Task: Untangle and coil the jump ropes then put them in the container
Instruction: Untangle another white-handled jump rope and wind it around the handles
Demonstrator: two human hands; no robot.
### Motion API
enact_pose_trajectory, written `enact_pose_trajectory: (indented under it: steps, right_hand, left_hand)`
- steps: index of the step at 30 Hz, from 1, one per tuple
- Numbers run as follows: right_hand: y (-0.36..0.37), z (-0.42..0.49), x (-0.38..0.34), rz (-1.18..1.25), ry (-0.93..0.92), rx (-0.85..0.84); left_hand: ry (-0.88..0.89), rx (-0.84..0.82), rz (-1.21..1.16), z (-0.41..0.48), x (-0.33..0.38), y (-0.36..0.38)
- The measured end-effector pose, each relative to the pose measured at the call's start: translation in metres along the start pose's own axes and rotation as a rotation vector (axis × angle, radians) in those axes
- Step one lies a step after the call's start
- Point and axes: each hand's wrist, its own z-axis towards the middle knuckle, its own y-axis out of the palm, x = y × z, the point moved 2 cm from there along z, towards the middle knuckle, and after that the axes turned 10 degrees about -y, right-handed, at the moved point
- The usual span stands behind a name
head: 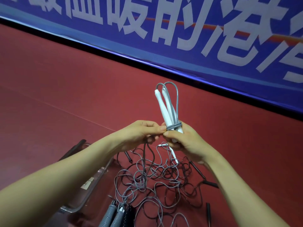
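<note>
Right hand [185, 141] grips the two white handles [164, 108] near their lower end, long axis upright, tips leaning slightly left. Gray rope [173, 126] is wound around them just above the fingers. Left hand [141, 133] pinches that rope right beside the wrap, and the tail drops to the tangle [155, 177] on the bench [65, 95]. Clear container [73, 209] sits lower left under the left forearm, nearer the left hand.

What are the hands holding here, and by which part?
Right hand grips the white handles near their lower ends; left hand pinches the gray cord beside the wrap.
</note>
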Motion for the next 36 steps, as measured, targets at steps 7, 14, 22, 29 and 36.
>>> enact_pose_trajectory:
  steps: [7, 14, 22, 29, 36]
  right_hand:
    - [0.004, 0.0, -0.002, 0.096, -0.02, -0.041]
    - [0.006, 0.004, 0.001, 0.194, 0.017, 0.213]
    - [0.001, 0.005, 0.001, 0.229, 0.015, 0.273]
    - [-0.002, -0.002, -0.006, 0.175, 0.064, 0.094]
    - [0.017, -0.019, -0.001, -0.243, 0.242, -0.396]
  left_hand:
    - [-0.014, -0.036, -0.09, 0.003, -0.008, 0.0]
    - [0.016, 0.044, -0.006, 0.004, -0.011, 0.006]
    - [-0.036, -0.061, 0.157, 0.002, -0.014, 0.006]
    - [0.127, -0.031, 0.292, 0.01, -0.025, -0.021]
    - [-0.011, -0.044, 0.471, 0.014, -0.026, -0.064]
